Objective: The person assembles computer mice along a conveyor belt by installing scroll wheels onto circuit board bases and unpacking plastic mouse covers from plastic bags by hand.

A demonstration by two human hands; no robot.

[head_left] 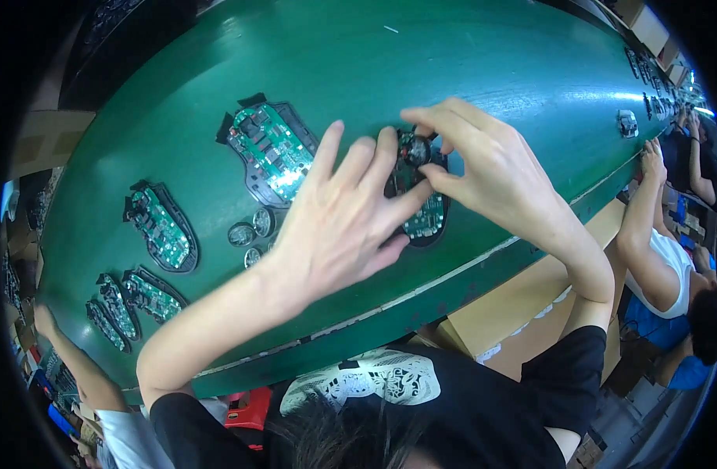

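In front of me a dark plastic housing with a green circuit board (427,219) lies on the green table, partly covered by both hands. My left hand (343,211) rests over its left side with fingers spread; the index finger reaches onto the board and the thumb lies near its lower edge. With thumb and fingers, my right hand (491,152) pinches a small round black part (417,150) at the upper end of the board. Several similar round parts with pale rims (242,234) lie left of my left wrist. Another housing with a board (272,148) lies just beyond my left hand.
More housings with boards (161,227) lie to the left on the green table (358,70). A co-worker's arm (81,363) shows at lower left; other people (655,250) sit along the right. Another unit (627,123) lies far right. Cardboard (514,313) stands below the table's near edge.
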